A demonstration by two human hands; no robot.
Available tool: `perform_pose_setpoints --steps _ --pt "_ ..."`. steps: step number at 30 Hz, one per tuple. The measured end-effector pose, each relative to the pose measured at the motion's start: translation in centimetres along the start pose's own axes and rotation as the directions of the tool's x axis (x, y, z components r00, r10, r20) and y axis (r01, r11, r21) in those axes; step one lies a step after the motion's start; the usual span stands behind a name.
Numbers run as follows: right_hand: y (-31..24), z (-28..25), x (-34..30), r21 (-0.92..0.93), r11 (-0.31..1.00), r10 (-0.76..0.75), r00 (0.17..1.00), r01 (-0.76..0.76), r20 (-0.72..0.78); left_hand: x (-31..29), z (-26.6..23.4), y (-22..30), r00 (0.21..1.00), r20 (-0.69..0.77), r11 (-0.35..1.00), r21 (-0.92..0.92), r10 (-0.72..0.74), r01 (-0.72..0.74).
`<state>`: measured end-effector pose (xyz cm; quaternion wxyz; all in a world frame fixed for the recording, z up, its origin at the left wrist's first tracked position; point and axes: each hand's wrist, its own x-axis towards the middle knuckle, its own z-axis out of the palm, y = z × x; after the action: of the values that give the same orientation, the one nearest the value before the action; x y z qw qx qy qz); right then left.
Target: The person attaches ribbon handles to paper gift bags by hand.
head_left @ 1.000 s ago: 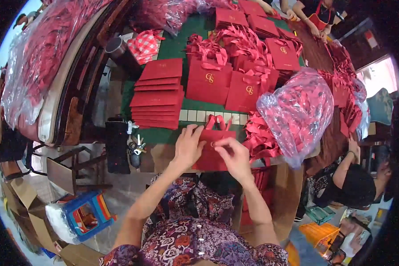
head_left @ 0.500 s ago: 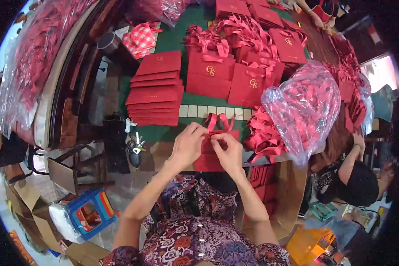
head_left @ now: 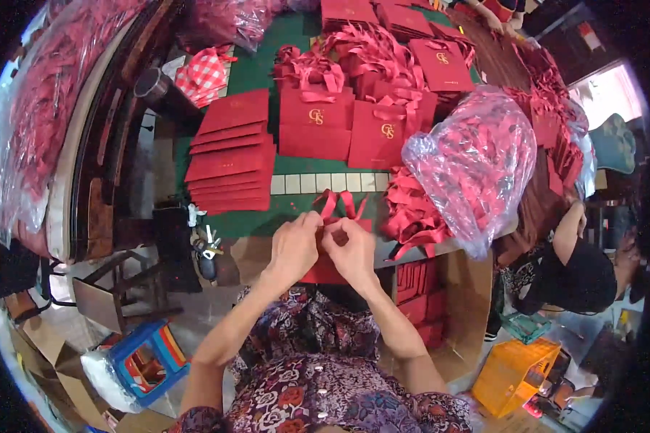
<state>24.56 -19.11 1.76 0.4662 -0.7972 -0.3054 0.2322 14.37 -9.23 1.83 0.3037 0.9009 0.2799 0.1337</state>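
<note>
A small red paper bag (head_left: 323,272) lies at the table's near edge, partly covered by my hands. Red ribbon (head_left: 349,206) stands up in loops from its top. My left hand (head_left: 293,247) pinches at the bag's top, its fingertips close to the ribbon. Right beside it, my right hand (head_left: 352,250) has thumb and forefinger pressed together on the ribbon. Exactly what lies between the fingertips is too small to make out. Loose red ribbons (head_left: 414,213) are heaped to the right of my hands.
Flat red bags are stacked (head_left: 229,169) at left, by a dark cylinder (head_left: 162,94). Behind stand finished bags with ribbon handles (head_left: 315,130). A clear plastic sack of ribbons (head_left: 484,166) sits right. Below is a cardboard box (head_left: 466,307). Other people work at the right.
The whole view has shifted a little, so the table's things appear farther left. Both hands stay at the bag's top, fingertips now closer together.
</note>
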Motion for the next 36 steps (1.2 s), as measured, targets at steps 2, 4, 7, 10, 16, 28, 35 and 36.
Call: perform_pose_setpoints --steps 2,4,7,10,16,28,35,36 --pt "0.4 0.4 -0.2 -0.015 0.999 -0.037 0.999 0.037 -0.023 0.0 -0.1 0.1 0.999 0.009 0.999 -0.040 -0.033 0.033" --pt "0.5 0.6 -0.3 0.031 0.999 -0.008 1.000 0.009 -0.028 -0.2 -0.1 0.0 0.997 0.016 0.995 -0.077 -0.070 0.071" --pt "1.2 0.4 -0.3 0.110 0.994 0.023 1.000 -0.022 -0.012 -0.5 0.3 -0.3 0.990 -0.037 0.947 -0.299 -0.134 0.117" --pt "1.5 0.5 -0.3 0.109 0.993 0.049 0.999 -0.047 -0.017 -0.7 0.9 -0.2 0.986 0.014 0.926 -0.340 -0.166 0.161" --pt "0.3 0.2 -1.4 0.086 0.995 -0.046 0.999 0.048 -0.027 -0.9 0.6 -0.4 0.994 -0.009 0.944 -0.314 -0.106 0.098" --pt "0.3 -4.6 4.8 -0.236 0.908 -0.150 0.794 0.347 0.590 -1.7 1.3 -0.9 0.998 -0.063 0.956 -0.291 0.014 -0.031" --pt "1.6 -4.8 7.6 0.007 0.966 -0.174 0.628 0.259 0.759 -1.7 0.7 -0.8 0.964 -0.179 0.944 -0.232 0.195 -0.234" --pt "1.6 -4.6 7.7 0.035 0.974 -0.169 0.620 0.222 0.767 -1.7 0.6 -0.8 0.962 -0.186 0.945 -0.224 0.199 -0.239"
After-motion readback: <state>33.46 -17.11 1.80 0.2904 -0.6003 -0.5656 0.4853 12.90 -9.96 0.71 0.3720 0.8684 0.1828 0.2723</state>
